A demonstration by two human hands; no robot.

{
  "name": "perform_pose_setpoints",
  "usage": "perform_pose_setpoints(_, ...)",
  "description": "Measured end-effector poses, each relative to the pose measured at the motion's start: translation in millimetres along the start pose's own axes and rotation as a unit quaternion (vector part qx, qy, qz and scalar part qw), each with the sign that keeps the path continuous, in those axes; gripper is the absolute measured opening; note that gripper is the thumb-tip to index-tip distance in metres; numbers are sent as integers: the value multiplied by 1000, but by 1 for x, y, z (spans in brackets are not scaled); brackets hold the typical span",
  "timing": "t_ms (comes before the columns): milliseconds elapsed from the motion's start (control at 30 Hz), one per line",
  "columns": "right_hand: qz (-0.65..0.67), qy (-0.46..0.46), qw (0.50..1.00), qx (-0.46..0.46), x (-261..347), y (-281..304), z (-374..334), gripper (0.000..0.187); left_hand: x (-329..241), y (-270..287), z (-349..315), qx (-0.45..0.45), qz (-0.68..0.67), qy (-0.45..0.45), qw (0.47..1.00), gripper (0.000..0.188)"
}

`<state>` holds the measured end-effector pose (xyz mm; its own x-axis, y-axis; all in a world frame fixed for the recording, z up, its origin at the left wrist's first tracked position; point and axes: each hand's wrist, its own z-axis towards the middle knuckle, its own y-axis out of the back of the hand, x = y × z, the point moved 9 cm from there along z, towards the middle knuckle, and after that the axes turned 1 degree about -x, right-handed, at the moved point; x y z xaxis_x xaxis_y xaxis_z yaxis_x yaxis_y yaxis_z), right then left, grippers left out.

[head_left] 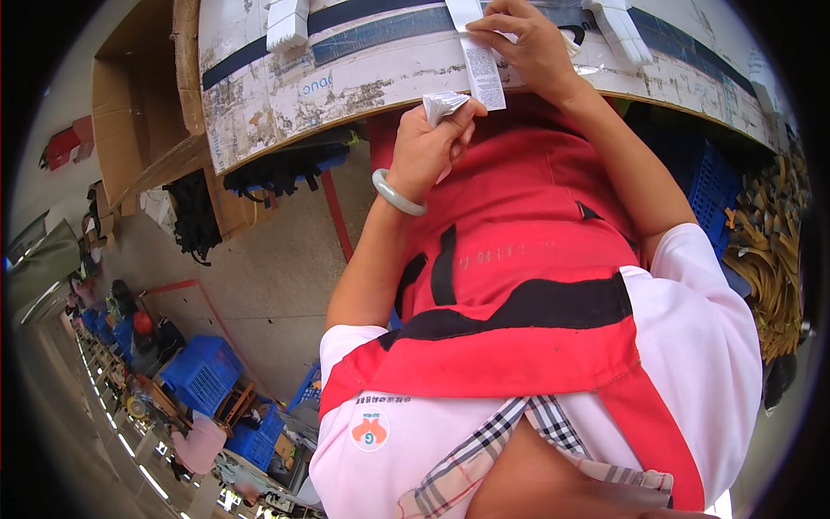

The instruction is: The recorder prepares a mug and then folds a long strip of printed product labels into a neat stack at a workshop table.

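Observation:
My left hand (pixel 424 151), with a pale bangle on the wrist, is closed around a small bundle of folded white labels (pixel 443 105) just off the table's near edge. To its right my right hand (pixel 527 52) pinches a long white printed label strip (pixel 482 73). The strip lies over the table edge, its lower end close to my left fingertips. Whether the left fingertips touch that strip, I cannot tell. A bundle of white labels (pixel 287 24) lies on the table to the left, and another bundle (pixel 621 33) lies to the right of my right hand.
The white table (pixel 268 112) has a worn, taped surface. An open cardboard box (pixel 138 112) stands at its left. Black straps (pixel 277 173) lie beneath the table. A blue crate (pixel 713 190) and a pile of brown strips (pixel 765 259) are at the right. Blue baskets (pixel 203 372) stand behind at lower left.

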<state>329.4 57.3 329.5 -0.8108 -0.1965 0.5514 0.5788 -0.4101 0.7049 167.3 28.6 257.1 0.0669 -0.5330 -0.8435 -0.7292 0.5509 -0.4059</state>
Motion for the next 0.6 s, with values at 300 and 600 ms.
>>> perform_pose_setpoints(300,216,-3,968,132,41,1,-7,14,-76,21,-14,-165,228,-373,884,19)
perform_pose_setpoints(600,249,-61,960,112,34,-6,-26,18,-48,29,-11,-138,118,-237,954,23)
